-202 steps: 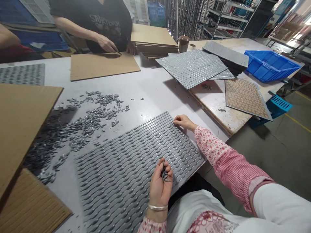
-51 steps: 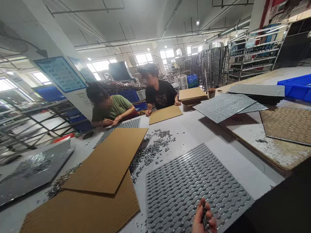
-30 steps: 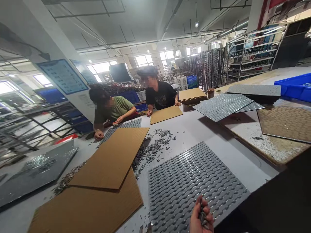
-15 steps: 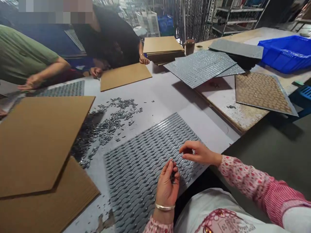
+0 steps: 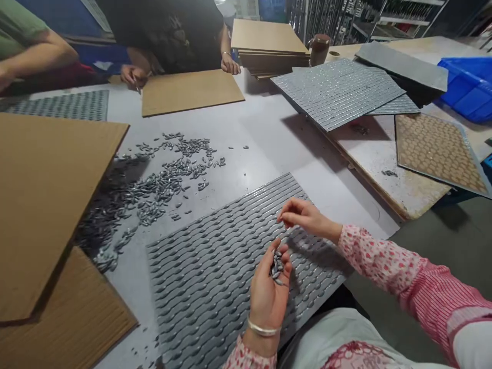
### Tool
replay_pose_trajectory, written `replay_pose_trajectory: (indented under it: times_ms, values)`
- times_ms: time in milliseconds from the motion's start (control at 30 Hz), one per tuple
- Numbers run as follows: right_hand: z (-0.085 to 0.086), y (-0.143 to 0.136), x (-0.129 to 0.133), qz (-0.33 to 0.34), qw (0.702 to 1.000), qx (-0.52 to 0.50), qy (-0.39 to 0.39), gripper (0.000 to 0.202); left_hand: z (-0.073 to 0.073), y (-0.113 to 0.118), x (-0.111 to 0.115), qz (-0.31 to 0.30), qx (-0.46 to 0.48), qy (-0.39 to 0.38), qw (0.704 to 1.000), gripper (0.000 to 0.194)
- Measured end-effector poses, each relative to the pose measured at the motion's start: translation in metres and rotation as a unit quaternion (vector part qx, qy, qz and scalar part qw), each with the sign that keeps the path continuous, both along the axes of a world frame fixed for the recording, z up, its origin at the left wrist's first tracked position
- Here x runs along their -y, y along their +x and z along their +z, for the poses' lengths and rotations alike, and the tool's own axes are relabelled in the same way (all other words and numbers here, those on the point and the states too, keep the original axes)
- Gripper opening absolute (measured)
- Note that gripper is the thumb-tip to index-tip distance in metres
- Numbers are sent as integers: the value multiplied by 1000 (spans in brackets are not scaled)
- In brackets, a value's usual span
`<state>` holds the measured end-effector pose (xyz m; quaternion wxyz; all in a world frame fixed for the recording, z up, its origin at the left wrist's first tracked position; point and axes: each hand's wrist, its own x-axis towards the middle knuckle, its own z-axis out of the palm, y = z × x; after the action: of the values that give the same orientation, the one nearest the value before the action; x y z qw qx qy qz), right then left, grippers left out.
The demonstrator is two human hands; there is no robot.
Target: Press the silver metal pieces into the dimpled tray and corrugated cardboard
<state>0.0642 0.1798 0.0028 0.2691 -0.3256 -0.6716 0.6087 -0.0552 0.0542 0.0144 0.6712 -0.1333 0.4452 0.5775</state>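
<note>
"How many hands are held over the ridged panel [image 5: 215,261]?"

"Two: the left hand [image 5: 271,282] and the right hand [image 5: 294,212]."

"What is held in the left?"

"Small grey pieces [image 5: 277,266] are cradled in it; the palm is turned up and the fingers are partly curled around them."

"And the right?"

"It is poised just beyond the left, above the panel, with its fingers bent and the thumb drawn close to the forefinger. Whether the tips are met, or a piece is pinched there, cannot be told."

"Where is the panel set?"

"It is laid flat along the near edge of the bench [image 5: 265,128], partly covered from view by the left hand and forearm. Wavy raised lines are spread over most of it; straighter ones are seen towards its far corner."

"What is placed around it?"

"A loose pile [image 5: 165,179] of similar pieces is scattered beyond its left side. Overlapping cardboard sheets [image 5: 49,195] are laid by the bench's left edge. At the far edge, a flat board [image 5: 192,92] is touched by a co-worker, and a stack of boards [image 5: 269,41] is placed to its right, beside a brown mug [image 5: 320,50]."
</note>
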Motion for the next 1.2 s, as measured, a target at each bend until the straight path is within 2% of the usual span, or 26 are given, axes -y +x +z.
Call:
replay_pose_trajectory:
  times_ms: [33,100,200,267,400,567,700,833,933,1000,1067,1133,1200]
  values:
    - [-3,-2,-13,-10,1000,23,19,16,-1,-2,-1,-3,7,4,1000,20]
    - [-10,-8,-36,-7,990,99,103,12,-4,-6,-1,-4,21,12,1000,18]
    - [-17,-17,-58,48,951,196,235,12,-7,-10,-1,5,24,-4,1000,14]
    - [-21,-23,-63,72,935,232,260,12,-8,-10,0,10,13,-20,1000,14]
    - [-25,-33,-60,74,919,288,259,8,-9,-10,2,8,11,-37,999,13]
    - [-30,-35,-62,89,894,291,328,4,-9,-10,2,16,30,-46,998,12]
    - [-33,-32,-68,101,896,278,331,8,-6,-9,-1,30,32,-35,998,14]
    - [-33,-32,-68,73,902,264,333,5,-6,-8,-9,41,19,-36,998,13]
    - [-21,-30,-56,43,930,226,287,5,-8,-5,-13,52,10,-36,998,5]
    - [-8,-24,-43,74,960,170,209,10,-11,-4,-15,54,9,-35,998,3]
    - [5,-18,-28,147,973,110,137,16,-13,-2,-16,51,17,-32,998,4]
    - [14,-12,-13,197,971,73,116,18,-14,-1,-15,45,33,-20,998,5]
    - [16,-9,-3,196,970,59,133,15,-15,1,-15,36,51,-3,998,6]
